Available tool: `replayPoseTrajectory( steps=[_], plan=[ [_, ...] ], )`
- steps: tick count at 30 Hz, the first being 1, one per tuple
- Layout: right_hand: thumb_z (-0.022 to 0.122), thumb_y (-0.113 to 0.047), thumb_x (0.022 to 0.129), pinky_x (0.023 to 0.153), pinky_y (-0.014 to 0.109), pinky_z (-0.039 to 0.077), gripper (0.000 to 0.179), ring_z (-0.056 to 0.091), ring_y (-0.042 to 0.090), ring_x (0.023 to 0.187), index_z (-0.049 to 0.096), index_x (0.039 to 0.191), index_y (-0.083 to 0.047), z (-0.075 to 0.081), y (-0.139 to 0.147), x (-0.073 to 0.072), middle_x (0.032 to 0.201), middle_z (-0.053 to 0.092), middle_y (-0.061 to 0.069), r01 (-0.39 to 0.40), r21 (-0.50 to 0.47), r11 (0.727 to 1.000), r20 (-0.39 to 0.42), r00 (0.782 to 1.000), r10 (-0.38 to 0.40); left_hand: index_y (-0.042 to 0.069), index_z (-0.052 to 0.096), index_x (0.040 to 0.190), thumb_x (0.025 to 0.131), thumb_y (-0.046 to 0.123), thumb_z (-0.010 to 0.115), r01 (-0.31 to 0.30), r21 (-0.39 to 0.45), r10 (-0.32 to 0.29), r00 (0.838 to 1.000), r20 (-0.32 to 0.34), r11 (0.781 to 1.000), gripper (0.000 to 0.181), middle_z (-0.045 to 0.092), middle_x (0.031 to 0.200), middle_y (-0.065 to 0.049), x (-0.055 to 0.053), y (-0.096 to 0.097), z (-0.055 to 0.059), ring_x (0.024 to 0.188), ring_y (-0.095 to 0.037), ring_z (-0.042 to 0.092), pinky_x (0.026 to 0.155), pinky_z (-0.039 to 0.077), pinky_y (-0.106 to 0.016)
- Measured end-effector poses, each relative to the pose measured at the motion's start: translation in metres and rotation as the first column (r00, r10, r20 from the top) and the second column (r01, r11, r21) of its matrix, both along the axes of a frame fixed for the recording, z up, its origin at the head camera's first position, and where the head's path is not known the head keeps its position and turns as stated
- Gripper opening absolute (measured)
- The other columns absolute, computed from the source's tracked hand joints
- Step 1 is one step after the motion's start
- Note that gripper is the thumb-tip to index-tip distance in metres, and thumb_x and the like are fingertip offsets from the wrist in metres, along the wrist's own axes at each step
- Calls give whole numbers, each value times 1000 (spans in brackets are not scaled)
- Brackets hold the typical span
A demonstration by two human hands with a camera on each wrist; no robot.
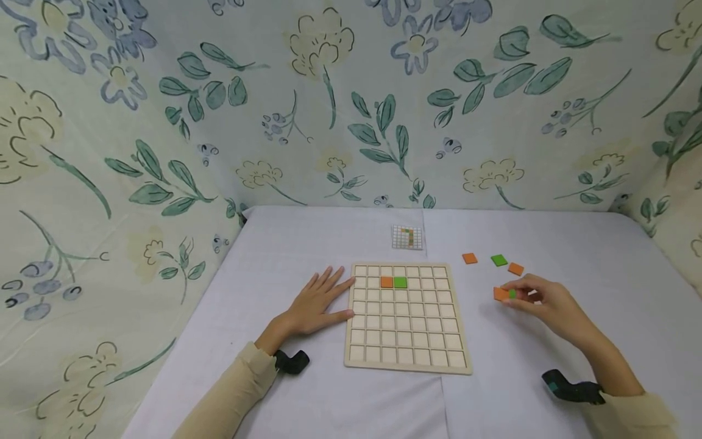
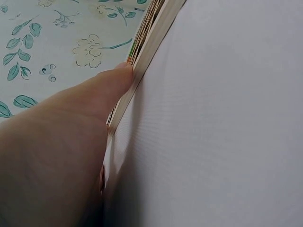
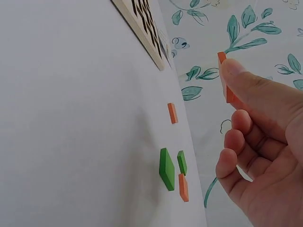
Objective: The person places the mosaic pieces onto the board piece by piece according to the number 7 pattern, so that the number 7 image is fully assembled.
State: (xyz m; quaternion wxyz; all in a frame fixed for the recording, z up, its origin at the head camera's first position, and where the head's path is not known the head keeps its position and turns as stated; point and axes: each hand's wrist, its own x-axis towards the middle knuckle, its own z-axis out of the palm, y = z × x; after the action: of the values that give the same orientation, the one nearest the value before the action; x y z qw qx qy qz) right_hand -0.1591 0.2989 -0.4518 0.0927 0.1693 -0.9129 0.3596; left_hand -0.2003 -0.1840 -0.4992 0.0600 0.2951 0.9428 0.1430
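Between thumb and fingertip, my right hand (image 1: pixel 548 305) pinches an orange square tile (image 1: pixel 501 294) over the right part of the table. In the right wrist view this tile (image 3: pixel 222 57) is held up off the cloth, while a green tile (image 3: pixel 166 169) lies below the hand. My left hand (image 1: pixel 315 305) lies with fingers spread, its thumb and fingertips touching the left edge of a wooden grid board (image 1: pixel 404 369). An orange tile (image 1: pixel 387 282) and a green tile (image 1: pixel 401 282) sit side by side in cells of the board's second row.
Beyond the board lies a small card (image 1: pixel 407 237) printed with a coloured grid pattern. Right of the board are two loose orange tiles, one nearer the board (image 1: pixel 470 258) and another orange tile (image 1: pixel 515 269), plus a green tile (image 1: pixel 498 260). Floral fabric (image 1: pixel 329 152) encloses the white-covered table.
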Motion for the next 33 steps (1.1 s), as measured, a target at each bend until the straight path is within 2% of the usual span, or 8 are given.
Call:
replayPoseTrajectory(
  steps=[8, 15, 25, 33],
  plan=[
    [84, -3, 79, 64, 14, 46, 25, 48, 11, 73, 75, 103, -2, 5, -22, -12, 77, 51, 1, -24, -28, 999, -20, 1000, 24, 33, 15, 161, 95, 73, 36, -9, -24, 9, 1000, 3, 1000, 80, 1, 167, 0, -2, 0, -1, 152, -26, -7, 120, -4, -47],
    [83, -7, 81, 66, 17, 47, 22, 47, 14, 76, 75, 102, -3, 7, -40, -25, 76, 51, 1, -65, -51, 997, 12, 998, 66, 33, 14, 161, 95, 73, 35, -13, -29, 13, 1000, 6, 999, 80, 1, 167, 0, -2, 0, -2, 152, -26, -7, 120, -5, -47],
    [81, -9, 84, 67, 20, 46, 20, 48, 16, 78, 74, 103, -4, 3, -61, -40, 77, 51, 1, -126, -94, 988, 26, 991, 129, 32, 15, 161, 96, 73, 36, -7, -17, 7, 1000, 3, 1000, 80, 2, 167, -1, -2, 0, 0, 152, -26, -6, 120, -5, -47],
    [80, -9, 84, 68, 23, 48, 23, 49, 17, 76, 74, 105, -1, -1, -78, -49, 77, 52, 0, -173, -98, 980, 40, 983, 178, 31, 17, 161, 96, 72, 37, -5, -9, 5, 1000, 7, 1000, 80, 3, 167, -2, 0, 0, 1, 152, -27, -5, 120, -3, -48]
  ],
)
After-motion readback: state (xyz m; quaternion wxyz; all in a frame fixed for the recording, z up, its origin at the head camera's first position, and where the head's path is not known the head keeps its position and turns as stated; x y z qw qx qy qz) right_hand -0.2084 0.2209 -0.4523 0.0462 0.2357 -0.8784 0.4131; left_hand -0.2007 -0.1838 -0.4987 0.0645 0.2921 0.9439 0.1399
